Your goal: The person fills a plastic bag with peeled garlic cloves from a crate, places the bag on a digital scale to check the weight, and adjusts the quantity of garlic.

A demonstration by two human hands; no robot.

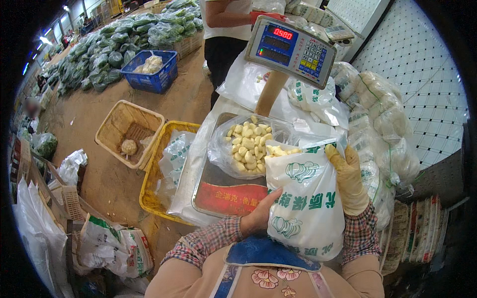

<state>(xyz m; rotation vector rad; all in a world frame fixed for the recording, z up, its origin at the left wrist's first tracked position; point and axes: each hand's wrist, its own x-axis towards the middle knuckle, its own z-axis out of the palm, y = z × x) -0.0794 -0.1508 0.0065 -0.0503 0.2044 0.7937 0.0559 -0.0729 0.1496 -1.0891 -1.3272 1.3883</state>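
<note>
A white plastic bag [303,212] with green printing and garlic-bulb drawings stands upright before my chest. Peeled garlic cloves [281,151] show at its open mouth. My right hand [348,178], in a yellowish rubber glove, grips the bag's upper right edge. On the opposite side my bare left hand [262,212] holds the bag, thumb in front and the other fingers hidden behind it. Just beyond, a clear plastic bag [220,149] lies open with a heap of peeled garlic cloves [248,143] inside. It rests on the metal platform of a weighing scale [210,173].
The scale's lit display head [290,50] rises on a post behind the cloves. A person [227,37] with a red glove stands beyond. Left are a yellow crate [149,190], a beige crate [130,108] and a blue crate [149,80]. Packed bags [376,111] are stacked right.
</note>
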